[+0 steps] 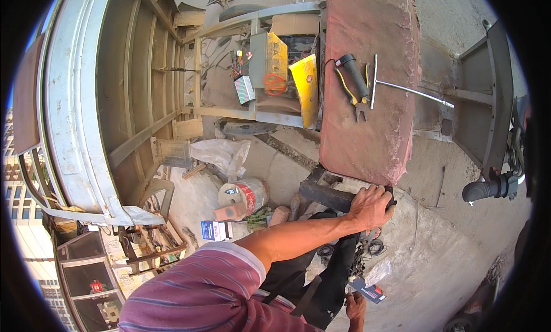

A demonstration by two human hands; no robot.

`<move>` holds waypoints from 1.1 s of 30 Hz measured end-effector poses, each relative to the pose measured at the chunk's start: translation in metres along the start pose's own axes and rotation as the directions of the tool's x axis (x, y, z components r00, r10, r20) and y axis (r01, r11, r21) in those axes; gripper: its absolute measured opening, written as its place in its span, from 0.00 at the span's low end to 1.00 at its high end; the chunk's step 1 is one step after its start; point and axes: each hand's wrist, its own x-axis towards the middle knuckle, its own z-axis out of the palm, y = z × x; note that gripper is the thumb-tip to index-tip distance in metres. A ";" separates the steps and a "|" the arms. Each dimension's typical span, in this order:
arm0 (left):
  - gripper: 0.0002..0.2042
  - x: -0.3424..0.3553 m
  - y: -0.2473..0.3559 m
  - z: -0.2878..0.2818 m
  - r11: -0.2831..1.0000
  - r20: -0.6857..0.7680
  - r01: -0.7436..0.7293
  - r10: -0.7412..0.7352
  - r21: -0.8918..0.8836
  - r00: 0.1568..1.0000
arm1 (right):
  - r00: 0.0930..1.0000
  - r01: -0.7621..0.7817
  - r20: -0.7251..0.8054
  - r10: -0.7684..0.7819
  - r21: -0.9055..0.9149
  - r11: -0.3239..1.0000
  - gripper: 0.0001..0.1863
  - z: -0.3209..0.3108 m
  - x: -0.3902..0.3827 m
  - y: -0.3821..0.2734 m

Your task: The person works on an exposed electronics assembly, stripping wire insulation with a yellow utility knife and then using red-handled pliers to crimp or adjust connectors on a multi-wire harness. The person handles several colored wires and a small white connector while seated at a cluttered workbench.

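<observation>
My left hand (373, 208) curls palm-down over the right end of one black bar (327, 197) at the near end of a red seat (379, 142); its fingertips are hidden. Nearer my body, my right hand (356, 306) meets one flat dark-and-pink packet (367, 290); whether it grips, I cannot tell.

I judge the packet could drop if that hold is loose, and a jolt to the seat could tip off the T-handle wrench (413, 92), whose shaft overhangs the right edge.

Between my hands: one tangle of black cable (357, 264), one clear plastic bag (379, 271). Beyond my left hand, on the seat: that one wrench, one black cylinder (353, 73), one pair of yellow-handled pliers (360, 112). Farther left: one silver box (244, 91) with wires, two yellow panels (304, 91).
</observation>
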 end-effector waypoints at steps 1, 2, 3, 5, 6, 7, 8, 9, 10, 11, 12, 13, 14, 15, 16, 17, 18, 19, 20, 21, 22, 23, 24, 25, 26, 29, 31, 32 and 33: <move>0.15 -0.001 0.000 0.001 1.000 -0.011 0.005 -0.005 0.002 1.000 | 1.000 -0.017 0.021 0.017 -0.008 1.000 0.21 -0.002 0.001 0.002; 0.15 -0.001 -0.001 0.002 1.000 -0.029 -0.006 0.006 -0.004 1.000 | 0.999 -0.035 0.037 0.035 -0.017 0.999 0.21 -0.004 0.003 0.004; 0.15 -0.001 -0.001 0.004 1.000 -0.039 -0.013 0.013 -0.002 0.999 | 0.999 -0.014 0.046 0.015 -0.020 1.000 0.21 -0.004 0.004 0.006; 0.14 -0.002 -0.003 0.005 1.000 -0.057 -0.027 0.027 0.008 0.998 | 0.998 -0.028 0.063 0.031 -0.037 0.999 0.21 -0.003 0.006 0.006; 0.14 -0.002 -0.004 0.005 0.999 -0.053 -0.036 0.036 -0.005 0.998 | 0.997 -0.013 0.070 0.016 -0.047 0.999 0.21 -0.001 0.007 0.005; 0.14 -0.002 -0.005 0.005 0.999 -0.049 -0.044 0.043 -0.019 0.998 | 0.997 0.002 0.078 0.002 -0.059 0.998 0.21 0.003 0.008 0.003; 0.14 -0.003 -0.005 0.005 0.998 -0.059 -0.051 0.050 -0.026 0.997 | 0.996 0.017 0.087 -0.011 -0.072 0.997 0.21 0.005 0.008 0.000; 0.14 -0.003 -0.006 0.005 0.998 -0.044 -0.054 0.053 -0.039 0.998 | 0.994 0.077 0.090 -0.066 -0.120 0.990 0.21 0.008 0.008 -0.003; 0.14 -0.004 -0.006 0.005 0.997 -0.053 -0.053 0.050 -0.048 0.997 | 0.996 0.034 0.085 -0.023 -0.120 0.992 0.21 0.011 0.007 -0.005; 0.14 -0.004 -0.006 0.004 0.997 -0.061 -0.059 0.056 -0.054 0.997 | 0.997 -0.007 0.075 0.016 -0.114 0.993 0.21 0.016 0.007 -0.007; 0.14 -0.004 -0.007 0.004 0.996 -0.065 -0.069 0.065 -0.058 0.996 | 0.997 -0.046 0.062 0.053 -0.103 0.994 0.21 0.020 0.009 -0.009; 0.14 -0.004 -0.007 0.004 0.996 -0.038 -0.056 0.053 -0.066 0.998 | 0.993 -0.090 0.073 0.094 -0.050 0.995 0.21 0.025 0.010 -0.010; 0.14 -0.004 -0.008 0.004 0.996 -0.038 -0.060 0.057 -0.071 0.998 | 0.995 -0.066 0.064 0.071 -0.080 0.995 0.21 0.028 0.012 -0.010; 0.14 -0.004 -0.009 0.004 0.995 -0.037 -0.060 0.058 -0.077 0.998 | 0.997 -0.042 0.057 0.049 -0.114 0.993 0.21 0.031 0.014 -0.009; 0.14 -0.004 -0.009 0.005 0.995 -0.025 -0.057 0.055 -0.085 0.998 | 0.998 -0.020 0.052 0.028 -0.148 0.989 0.21 0.032 0.015 -0.008; 0.14 -0.005 -0.010 0.006 0.994 -0.048 -0.070 0.066 -0.085 0.997 | 0.976 0.212 0.116 -0.183 -0.328 0.921 0.21 0.031 0.019 -0.008; 0.14 -0.005 -0.011 0.007 0.992 -0.073 -0.082 0.075 -0.092 0.994 | 0.956 0.293 0.091 -0.280 -0.390 0.873 0.21 0.031 0.021 -0.008; 0.14 -0.006 -0.011 0.008 0.991 -0.077 -0.088 0.080 -0.100 0.994 | 0.925 0.366 0.075 -0.374 -0.451 0.814 0.21 0.031 0.021 -0.010; 0.14 -0.006 -0.012 0.009 0.990 -0.079 -0.090 0.081 -0.109 0.994 | 0.883 0.430 0.067 -0.464 -0.510 0.745 0.21 0.030 0.021 -0.013; 0.14 -0.006 -0.012 0.010 0.989 -0.087 -0.099 0.090 -0.109 0.992 | 0.995 0.098 0.025 -0.095 -0.236 0.967 0.22 0.028 0.018 -0.017; 0.14 -0.006 -0.013 0.011 0.988 -0.091 -0.104 0.094 -0.111 0.991 | 0.998 0.053 0.030 -0.047 -0.223 0.973 0.21 0.029 0.016 -0.023; 0.14 -0.007 -0.013 0.011 0.989 -0.082 -0.099 0.090 -0.113 0.993 | 0.999 0.006 0.036 0.001 -0.212 0.977 0.21 0.029 0.013 -0.030; 0.14 -0.007 -0.013 0.011 0.988 -0.088 -0.100 0.090 -0.119 0.992 | 0.998 -0.038 0.044 0.048 -0.203 0.978 0.21 0.027 0.010 -0.037; 0.14 -0.007 -0.014 0.011 0.988 -0.083 -0.091 0.081 -0.125 0.993 | 0.997 0.005 0.076 0.013 -0.233 0.972 0.21 0.027 0.010 -0.044; 0.14 -0.007 -0.014 0.011 0.988 -0.078 -0.084 0.074 -0.129 0.994 | 0.996 0.019 0.085 0.001 -0.234 0.972 0.21 0.024 0.008 -0.052; 0.14 -0.007 -0.012 0.007 0.985 -0.075 -0.085 0.075 -0.149 0.994 | 0.997 0.041 0.073 -0.029 -0.158 0.987 0.20 0.019 -0.001 -0.072; 0.14 -0.006 -0.011 0.002 0.981 -0.095 -0.082 0.066 -0.177 0.993 | 0.987 0.100 0.151 -0.064 -0.248 0.964 0.20 0.009 -0.003 -0.083; 0.14 -0.006 -0.011 -0.002 0.979 -0.058 -0.069 0.058 -0.194 0.997 | 0.981 0.120 0.181 -0.070 -0.282 0.952 0.19 0.005 -0.007 -0.087; 0.14 -0.006 -0.011 -0.005 0.969 -0.080 -0.094 0.078 -0.230 0.994 | 0.978 0.165 0.174 -0.118 -0.283 0.945 0.20 0.000 -0.010 -0.091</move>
